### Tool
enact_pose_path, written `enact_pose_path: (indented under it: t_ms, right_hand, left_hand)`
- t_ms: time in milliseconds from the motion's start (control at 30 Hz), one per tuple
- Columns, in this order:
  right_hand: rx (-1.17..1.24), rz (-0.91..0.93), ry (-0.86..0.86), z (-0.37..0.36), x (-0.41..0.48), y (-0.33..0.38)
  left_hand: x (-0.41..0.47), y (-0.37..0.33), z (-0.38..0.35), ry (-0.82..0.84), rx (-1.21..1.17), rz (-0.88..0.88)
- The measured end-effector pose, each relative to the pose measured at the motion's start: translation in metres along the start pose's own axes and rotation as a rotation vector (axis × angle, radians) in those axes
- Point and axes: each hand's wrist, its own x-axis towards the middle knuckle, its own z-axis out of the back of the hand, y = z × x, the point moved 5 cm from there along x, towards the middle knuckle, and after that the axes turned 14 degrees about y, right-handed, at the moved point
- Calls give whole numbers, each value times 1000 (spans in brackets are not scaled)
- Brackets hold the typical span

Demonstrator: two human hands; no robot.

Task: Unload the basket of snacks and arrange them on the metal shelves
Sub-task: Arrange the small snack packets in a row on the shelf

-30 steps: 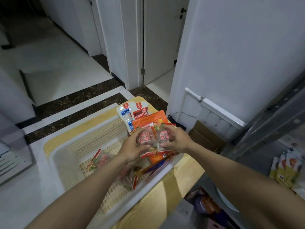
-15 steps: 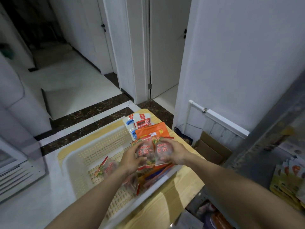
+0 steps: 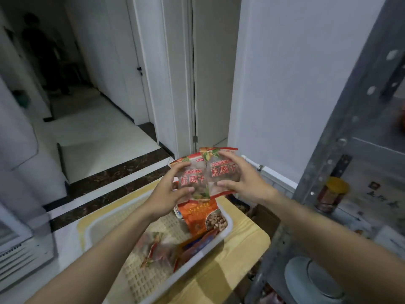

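Mia: Where are the snacks right now?
Ben: Two see-through packets are up in the air, over the far end of the basket (image 3: 88,232). The left packet (image 3: 192,179) and the right packet (image 3: 222,171) are side by side and touch in the middle.
Mia: Who has them?
Ben: The left hand (image 3: 168,194) has its grip closed on the left packet, with fingers and thumb curled round its outer side. The right hand (image 3: 245,183) grips the right packet the same way.
Mia: What could go wrong?
Ben: I think the packets look slick, and each one is held by one side only. If a hand tips or lets go a bit, a packet could slide out. It could drop into the basket, or go past the right edge of the table (image 3: 247,240) to the floor. The metal shelves (image 3: 341,128) are close on the right too. A quick swing could bang the post or knock the jar with the yellow lid (image 3: 332,194).
Mia: What is in the basket?
Ben: An orange bag (image 3: 200,213) with nuts on it stands at the far end. A clear packet with red corners (image 3: 153,252) lies in the middle. Some dark packets (image 3: 197,243) lean by the right wall. The basket sits on the table, near its right edge
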Motion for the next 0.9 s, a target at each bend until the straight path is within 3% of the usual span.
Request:
enact_pose_path:
  t_ms: [133,367,500,900]
  right_hand:
    - [8,27,-76,21,-43,50]
    - [-132,-87,-303,47,-164,112]
    - [-167,-164,-428,57,-244,131]
    - [-213,-354,-791,135,-490,179]
  left_hand:
    - [-9,-51,-16,34,-9,-102]
    - [-26,-121,-67,211,-103,-253]
    - [-33,-158,-124,374,-127,-320]
    - [-46,-302,-343,635,-169,-490]
